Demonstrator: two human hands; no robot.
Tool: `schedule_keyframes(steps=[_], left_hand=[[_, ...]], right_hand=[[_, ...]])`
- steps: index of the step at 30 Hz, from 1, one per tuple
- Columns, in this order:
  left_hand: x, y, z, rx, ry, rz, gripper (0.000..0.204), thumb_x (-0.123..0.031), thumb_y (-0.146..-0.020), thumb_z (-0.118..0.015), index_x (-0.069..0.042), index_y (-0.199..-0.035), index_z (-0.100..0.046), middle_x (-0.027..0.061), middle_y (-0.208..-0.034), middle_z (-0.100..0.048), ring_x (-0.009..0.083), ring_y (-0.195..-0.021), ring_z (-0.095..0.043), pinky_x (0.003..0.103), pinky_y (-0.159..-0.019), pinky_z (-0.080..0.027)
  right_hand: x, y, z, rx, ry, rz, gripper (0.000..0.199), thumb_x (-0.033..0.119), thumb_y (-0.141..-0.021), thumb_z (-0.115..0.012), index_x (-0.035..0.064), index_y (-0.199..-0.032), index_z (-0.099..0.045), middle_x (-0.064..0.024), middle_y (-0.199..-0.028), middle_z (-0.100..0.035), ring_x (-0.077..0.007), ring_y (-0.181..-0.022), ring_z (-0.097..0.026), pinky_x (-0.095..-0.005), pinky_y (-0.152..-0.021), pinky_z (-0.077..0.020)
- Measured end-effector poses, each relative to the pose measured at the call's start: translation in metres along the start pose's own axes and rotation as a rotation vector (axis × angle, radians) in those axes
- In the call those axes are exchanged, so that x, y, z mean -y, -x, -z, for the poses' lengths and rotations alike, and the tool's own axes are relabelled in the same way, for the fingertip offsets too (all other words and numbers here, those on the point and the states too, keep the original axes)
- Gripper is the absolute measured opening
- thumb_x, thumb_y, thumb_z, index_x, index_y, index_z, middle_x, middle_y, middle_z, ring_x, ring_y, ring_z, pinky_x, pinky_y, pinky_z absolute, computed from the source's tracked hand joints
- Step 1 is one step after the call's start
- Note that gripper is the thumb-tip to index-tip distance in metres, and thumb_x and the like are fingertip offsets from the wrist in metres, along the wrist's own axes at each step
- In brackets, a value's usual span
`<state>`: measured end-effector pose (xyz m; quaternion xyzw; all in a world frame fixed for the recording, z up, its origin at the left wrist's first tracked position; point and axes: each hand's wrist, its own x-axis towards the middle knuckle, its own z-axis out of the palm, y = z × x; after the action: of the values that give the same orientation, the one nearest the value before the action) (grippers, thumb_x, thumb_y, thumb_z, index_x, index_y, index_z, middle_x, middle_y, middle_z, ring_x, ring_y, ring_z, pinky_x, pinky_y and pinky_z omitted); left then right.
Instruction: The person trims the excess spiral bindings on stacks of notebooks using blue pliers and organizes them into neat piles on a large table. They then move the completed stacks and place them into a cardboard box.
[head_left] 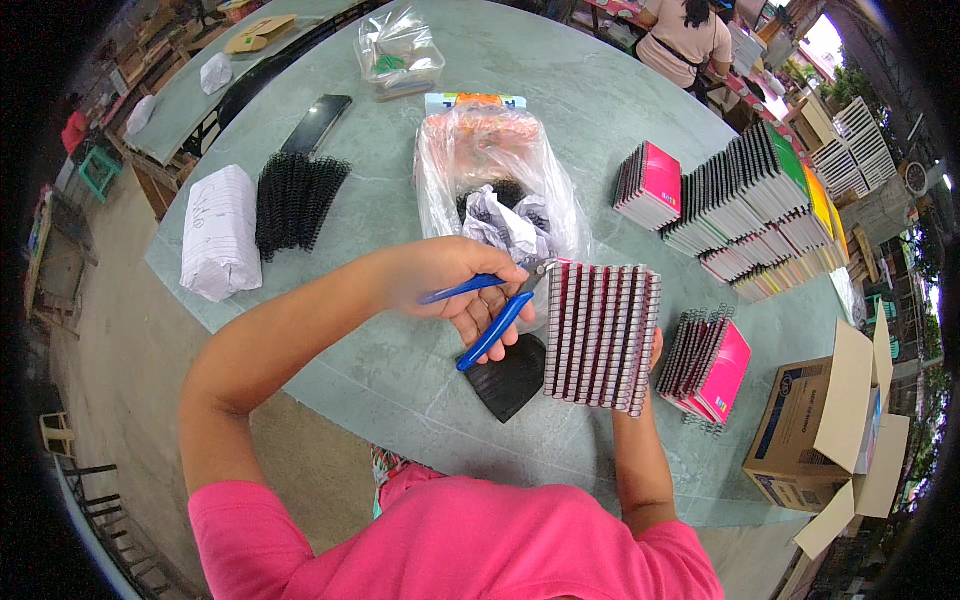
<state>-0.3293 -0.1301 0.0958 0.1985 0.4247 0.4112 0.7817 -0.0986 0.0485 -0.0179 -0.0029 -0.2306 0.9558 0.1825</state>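
Observation:
My left hand (455, 275) is closed round a pair of wire cutters (498, 325) with blue handles, which stand spread apart. The cutters' jaws meet the upper left corner of a stack of spiral notebooks (600, 335), at the end of a coil. My right hand (656, 350) grips that stack from its right side, mostly hidden behind it. The notebooks are held up above the table with their coil spines facing me. Below the cutters lies a flat black piece (507, 380). More pink spiral notebooks (708, 365) rest just right of my right hand, some coil ends sticking out.
A clear plastic bag (570, 215) with crumpled paper and black coils lies ahead. Loose black coils (300, 200), a white wrapped bundle (220, 235) and a phone (318, 122) are left. Piled notebooks (745, 195) and an open carton (800, 430) stand right. A person (685, 45) is beyond.

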Motion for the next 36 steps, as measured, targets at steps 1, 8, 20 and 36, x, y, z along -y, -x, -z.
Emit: schedule_keyframes(steps=[1,8,20,36], left_hand=[[-0.001,0.0,-0.003,-0.088,-0.199,-0.029,0.038,-0.03,-0.088,-0.04,0.003,-0.102,-0.052,0.0197,-0.083,-0.06,0.0321,-0.073,-0.062,0.043,-0.064,-0.05],[0.009,0.001,-0.011,-0.488,-1.159,-0.26,0.038,-0.034,-0.086,-0.048,0.002,-0.097,-0.052,0.0201,-0.081,-0.059,0.0339,-0.073,-0.061,0.042,-0.064,-0.048],[0.005,-0.003,-0.017,-0.133,-0.092,-0.024,0.044,-0.037,-0.088,-0.043,0.005,-0.1,-0.051,0.0168,-0.081,-0.059,0.0261,-0.069,-0.062,0.039,-0.06,-0.052],[0.003,-0.006,-0.019,-0.177,-0.364,-0.076,0.048,-0.041,-0.088,-0.043,0.004,-0.102,-0.051,0.0137,-0.08,-0.059,0.0237,-0.072,-0.063,0.034,-0.061,-0.052]], right_hand=[[0.0,0.0,0.0,0.005,0.003,-0.001,0.062,0.043,-0.074,-0.06,0.0008,-0.118,-0.048,-0.0154,-0.112,-0.056,-0.028,-0.098,-0.057,-0.0433,-0.087,-0.0452],[0.0,-0.004,-0.011,0.022,0.02,-0.03,0.062,0.038,-0.071,-0.064,-0.0011,-0.117,-0.047,-0.0166,-0.108,-0.057,-0.0289,-0.095,-0.058,-0.0438,-0.084,-0.0475],[-0.003,0.0,-0.02,0.01,0.01,-0.063,0.065,0.038,-0.069,-0.065,-0.002,-0.117,-0.045,-0.0166,-0.108,-0.057,-0.0287,-0.094,-0.058,-0.0427,-0.084,-0.0477],[-0.004,0.0,-0.011,0.016,0.021,-0.046,0.062,0.036,-0.073,-0.062,-0.0018,-0.119,-0.044,-0.0169,-0.11,-0.056,-0.028,-0.096,-0.057,-0.0424,-0.084,-0.0474]])
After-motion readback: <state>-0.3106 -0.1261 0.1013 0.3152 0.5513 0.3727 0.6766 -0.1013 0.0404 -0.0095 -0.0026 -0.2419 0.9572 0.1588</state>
